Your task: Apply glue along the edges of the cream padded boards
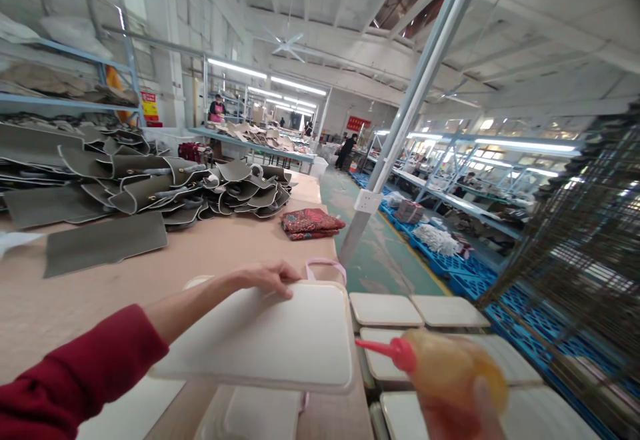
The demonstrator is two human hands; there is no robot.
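Head view: the left grip [270, 279] is closed on the far edge of a white panel [280, 340], thumb over its upper face, the panel held tilted above the table [240, 247]. The right grip [460, 413] is wrapped round a squeeze bottle [445, 367] of amber liquid, its red nozzle [375, 347] pointing at the panel's right edge. The step in hand looks like bringing nozzle and panel together, perhaps to apply the liquid; the next move would call for a steady panel and a controlled squeeze.

Below the panel sit more pale pieces [263, 413]; a pink strap [325, 263] shows behind its far corner. Stacked panels [385, 309] stand to the right, and folded red cloth [311, 222] and a heap of grey pieces [175, 187] lie farther back.

The left fingers' undersides are hidden behind the panel, and the right hand is blurred and cut off by the lower edge. Whether the nozzle tip touches the panel cannot be told.
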